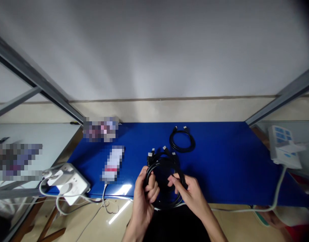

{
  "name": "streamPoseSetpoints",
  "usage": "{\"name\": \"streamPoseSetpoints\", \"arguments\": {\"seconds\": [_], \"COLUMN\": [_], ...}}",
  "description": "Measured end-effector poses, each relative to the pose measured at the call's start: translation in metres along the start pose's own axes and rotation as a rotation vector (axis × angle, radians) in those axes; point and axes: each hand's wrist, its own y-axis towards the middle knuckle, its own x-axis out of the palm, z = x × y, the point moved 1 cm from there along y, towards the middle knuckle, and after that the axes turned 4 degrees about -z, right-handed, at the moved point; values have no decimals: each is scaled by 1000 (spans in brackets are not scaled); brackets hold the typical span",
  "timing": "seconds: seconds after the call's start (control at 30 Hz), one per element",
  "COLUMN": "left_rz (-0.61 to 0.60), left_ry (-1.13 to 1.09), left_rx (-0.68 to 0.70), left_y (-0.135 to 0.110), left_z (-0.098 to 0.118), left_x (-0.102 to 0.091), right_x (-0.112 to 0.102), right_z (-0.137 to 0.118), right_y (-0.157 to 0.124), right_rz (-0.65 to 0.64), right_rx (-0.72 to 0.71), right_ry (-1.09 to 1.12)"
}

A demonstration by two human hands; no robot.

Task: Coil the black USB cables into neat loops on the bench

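Observation:
Coiled black cables (166, 204) with several plug ends sticking up at the far side hang between my two hands, over the near edge of the blue table (220, 161). My left hand (147, 188) has its fingers wrapped round the left side of the coil. On the right side, my right hand (186, 188) grips the coil between thumb and fingers. Beyond them, a separate coiled black cable (182, 149) lies on the tabletop, its two plugs pointing to the back.
A white power strip (73, 185) with plugs and wires sits at the left edge. Near it lies a blurred phone (114, 163) on a white cord. Another white power strip (282, 144) is at far right. Grey metal posts (50, 97) and a wall bound the table.

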Motion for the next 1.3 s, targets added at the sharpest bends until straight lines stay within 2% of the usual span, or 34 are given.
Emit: {"name": "streamPoseSetpoints", "arguments": {"seconds": [0.2, 0.43, 0.53, 0.63, 0.87, 0.97, 1.03, 1.1, 1.17, 1.23, 1.3], "left_rz": [101, 123, 132, 133, 123, 103, 83, 56, 22, -4, -13], "left_ry": [-76, -97, -93, -86, 51, 135, 156, 165, 184, 213, 238], "left_rx": [-5, -46, -63, -38, 137, 191, 189, 173, 168, 179, 195], "left_y": [3, 8, 11, 10, 0, -4, -4, -4, -4, -4, -4], "left_z": [-4, -9, -13, -13, 1, 4, 6, 7, 8, 8, 7], "left_x": [0, -2, -5, -4, 8, 13, 14, 15, 15, 14, 12], "right_x": [-9, -10, -5, 1, 12, 15, 17, 20, 25, 30, 32], "right_z": [1, 10, 11, 14, 26, 25, 19, 11, 4, 0, -3], "right_y": [4, 4, 0, -2, 4, -3, -11, -17, -21, -22, -22], "right_rz": [-183, -281, -281, -174, 248, 434, 510, 420, 221, 78, 42], "right_rx": [-5, -51, -105, -137, -179, -264, -391, -548, -645, -649, -637], "right_ry": [126, 290, 349, 355, 154, 32, -156, -408, -576, -594, -585]}}
